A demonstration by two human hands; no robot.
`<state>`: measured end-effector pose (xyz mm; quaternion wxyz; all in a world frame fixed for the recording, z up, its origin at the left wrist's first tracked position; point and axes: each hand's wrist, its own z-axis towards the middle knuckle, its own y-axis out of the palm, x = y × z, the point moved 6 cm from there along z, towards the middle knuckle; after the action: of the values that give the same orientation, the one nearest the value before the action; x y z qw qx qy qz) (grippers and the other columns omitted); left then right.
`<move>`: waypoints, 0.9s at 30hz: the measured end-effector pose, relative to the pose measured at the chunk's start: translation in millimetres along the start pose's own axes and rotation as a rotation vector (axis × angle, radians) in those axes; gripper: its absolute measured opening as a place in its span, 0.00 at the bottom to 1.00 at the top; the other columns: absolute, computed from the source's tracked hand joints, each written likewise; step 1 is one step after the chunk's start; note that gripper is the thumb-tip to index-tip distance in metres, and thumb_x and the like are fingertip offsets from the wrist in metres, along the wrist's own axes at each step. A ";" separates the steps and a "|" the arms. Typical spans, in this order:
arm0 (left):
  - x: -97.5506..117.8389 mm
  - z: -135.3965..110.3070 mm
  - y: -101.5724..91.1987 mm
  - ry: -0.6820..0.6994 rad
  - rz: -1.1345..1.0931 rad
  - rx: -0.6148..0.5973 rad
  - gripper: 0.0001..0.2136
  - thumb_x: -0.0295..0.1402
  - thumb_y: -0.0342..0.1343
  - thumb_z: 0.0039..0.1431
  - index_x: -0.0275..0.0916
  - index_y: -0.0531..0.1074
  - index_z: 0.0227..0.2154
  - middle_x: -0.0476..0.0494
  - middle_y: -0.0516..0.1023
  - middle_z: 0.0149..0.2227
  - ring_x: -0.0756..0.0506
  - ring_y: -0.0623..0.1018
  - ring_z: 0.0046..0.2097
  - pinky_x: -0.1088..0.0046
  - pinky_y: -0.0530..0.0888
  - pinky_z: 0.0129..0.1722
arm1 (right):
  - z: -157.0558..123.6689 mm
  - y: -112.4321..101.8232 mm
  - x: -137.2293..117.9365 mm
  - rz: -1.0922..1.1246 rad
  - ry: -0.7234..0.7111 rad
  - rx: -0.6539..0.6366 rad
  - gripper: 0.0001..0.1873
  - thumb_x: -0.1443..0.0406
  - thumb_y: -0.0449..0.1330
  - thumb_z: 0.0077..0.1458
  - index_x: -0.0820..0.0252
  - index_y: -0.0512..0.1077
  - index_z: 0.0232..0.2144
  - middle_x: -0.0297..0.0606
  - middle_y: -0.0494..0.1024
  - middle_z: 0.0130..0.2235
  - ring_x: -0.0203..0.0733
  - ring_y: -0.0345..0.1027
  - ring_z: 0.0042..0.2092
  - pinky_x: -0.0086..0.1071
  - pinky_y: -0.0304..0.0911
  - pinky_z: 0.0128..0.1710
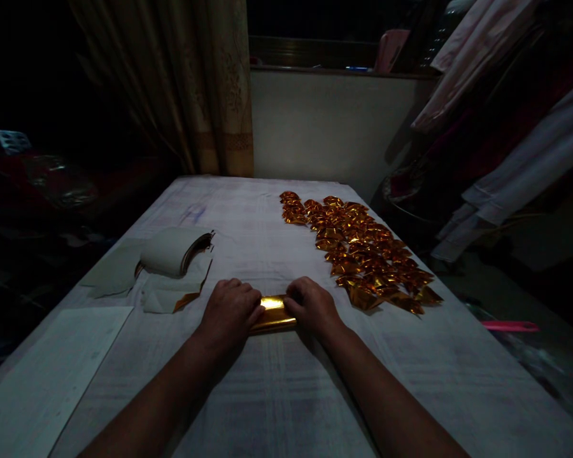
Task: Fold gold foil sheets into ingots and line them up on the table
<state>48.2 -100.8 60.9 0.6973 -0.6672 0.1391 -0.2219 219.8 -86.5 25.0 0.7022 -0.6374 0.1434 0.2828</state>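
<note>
A folded strip of shiny gold foil paper [273,313] lies on the table in front of me, with a hand at each end. My left hand [232,310] is closed over its left end, fingers curled and thumb on the foil. My right hand [312,306] pinches the right end between thumb and fingers. To the right spreads a pile of folded gold foil pieces [358,245]. On the left rests a curled stack of pale-backed sheets [169,251], and a loose sheet with a gold edge [174,298] lies just below it.
A plaid cloth [267,394] covers the table. A flat white board or sheet [52,375] lies at the left edge. Behind stand a curtain [219,89] and a pale wall [315,127]. Clothes [530,165] hang at the right, above a pink handle [510,326].
</note>
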 end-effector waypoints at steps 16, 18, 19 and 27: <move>7.5 -4.7 5.2 -0.011 0.058 0.003 0.07 0.38 0.58 0.64 0.39 0.74 0.37 0.43 0.79 0.39 0.38 0.75 0.44 0.59 0.64 0.44 | -3.8 -0.2 -25.6 -0.116 -0.388 -0.257 0.15 0.74 0.59 0.53 0.54 0.80 0.39 0.36 0.82 0.39 0.43 0.71 0.43 0.35 0.60 0.44; 7.6 -5.2 5.4 -0.009 0.057 0.005 0.07 0.37 0.57 0.65 0.39 0.74 0.37 0.43 0.79 0.39 0.39 0.75 0.43 0.60 0.64 0.43 | -4.9 -0.5 -29.0 -0.133 -0.373 -0.281 0.12 0.71 0.58 0.56 0.56 0.79 0.39 0.37 0.82 0.38 0.42 0.71 0.41 0.33 0.59 0.42; 7.7 -5.4 5.5 -0.010 0.058 0.006 0.07 0.38 0.57 0.65 0.40 0.74 0.37 0.43 0.78 0.39 0.39 0.75 0.43 0.60 0.64 0.43 | -5.5 -0.4 -31.3 -0.147 -0.363 -0.288 0.10 0.69 0.58 0.58 0.57 0.79 0.38 0.37 0.82 0.38 0.42 0.71 0.40 0.33 0.59 0.41; 10.3 -6.9 6.0 -0.024 0.091 0.011 0.07 0.38 0.58 0.65 0.40 0.73 0.38 0.43 0.79 0.40 0.39 0.76 0.44 0.60 0.64 0.43 | -8.4 4.6 -38.2 -0.262 -0.071 -0.243 0.11 0.63 0.57 0.64 0.56 0.79 0.35 0.37 0.82 0.37 0.41 0.71 0.38 0.32 0.53 0.35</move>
<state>54.4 -111.8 55.6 0.7120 -0.6590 0.1595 -0.1827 187.9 -102.7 41.5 0.6554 -0.7205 -0.0010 0.2264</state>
